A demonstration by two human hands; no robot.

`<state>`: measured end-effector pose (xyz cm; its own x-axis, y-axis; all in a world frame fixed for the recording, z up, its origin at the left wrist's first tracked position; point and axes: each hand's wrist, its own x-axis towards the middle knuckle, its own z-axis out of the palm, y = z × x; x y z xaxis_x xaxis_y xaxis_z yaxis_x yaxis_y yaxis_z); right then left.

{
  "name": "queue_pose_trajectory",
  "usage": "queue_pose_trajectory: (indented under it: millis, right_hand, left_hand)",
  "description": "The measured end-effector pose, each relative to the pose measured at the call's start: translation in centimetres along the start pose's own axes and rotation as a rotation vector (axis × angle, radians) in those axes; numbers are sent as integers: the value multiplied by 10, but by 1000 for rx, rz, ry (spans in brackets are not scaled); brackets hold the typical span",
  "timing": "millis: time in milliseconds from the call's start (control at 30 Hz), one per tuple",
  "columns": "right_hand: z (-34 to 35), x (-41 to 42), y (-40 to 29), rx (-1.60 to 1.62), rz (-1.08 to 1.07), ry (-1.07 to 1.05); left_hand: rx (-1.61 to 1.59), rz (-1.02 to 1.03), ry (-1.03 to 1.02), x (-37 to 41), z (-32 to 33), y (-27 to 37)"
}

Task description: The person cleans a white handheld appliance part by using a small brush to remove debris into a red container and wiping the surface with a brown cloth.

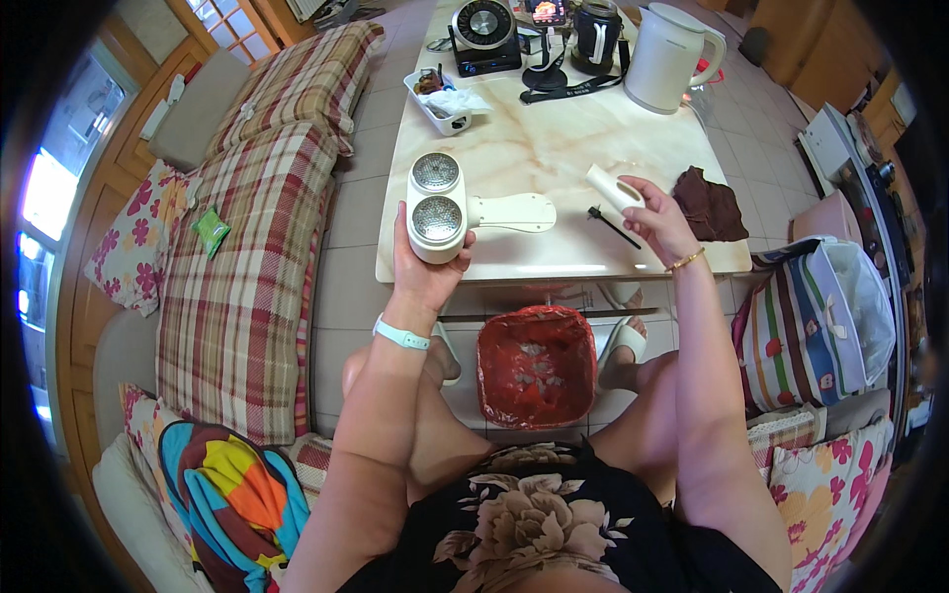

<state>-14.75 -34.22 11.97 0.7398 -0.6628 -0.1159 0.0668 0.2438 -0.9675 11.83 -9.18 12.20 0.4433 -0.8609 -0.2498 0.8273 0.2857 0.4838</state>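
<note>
My left hand (428, 267) holds a white two-headed fabric shaver (437, 189) over the near left part of the marble-patterned table (534, 148). Its two round metal mesh heads face up and its handle points right. Between the thumb and fingers of my right hand (660, 215) is a small white hollow plastic part (614, 188). A thin black cleaning brush (614, 227) lies on the table just left of that hand. To the right of the hand rests a crumpled dark brown cloth (709, 205).
A red-lined waste bin (537, 370) with grey bits inside stands between the feet. Farther back are a white basket (443, 111), a small fan (485, 41), a phone stand (545, 74), a dark jar (594, 37) and a white electric kettle (663, 59). A striped bag (793, 333) is at right, a plaid-covered sofa (237, 296) at left.
</note>
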Motion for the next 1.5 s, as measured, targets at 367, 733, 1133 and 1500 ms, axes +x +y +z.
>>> queue_pose_trajectory:
  millis: [367,733,1133,1500]
  right_hand:
    - [52,-18,-7,-218,-92,-241]
    - [70,-36,-8,-674,-199,-220]
    - [89,-38,2,-435,-4,-170]
    - [107,-49,5,-384,-142,-129]
  left_hand:
    - [-39,-90,-53,2,3,-4]
    - [88,-165,-137,2,2,-14]
    - [135,-151,-208,-3,9,-21]
    - [172,-49,-147,-23,33,-26]
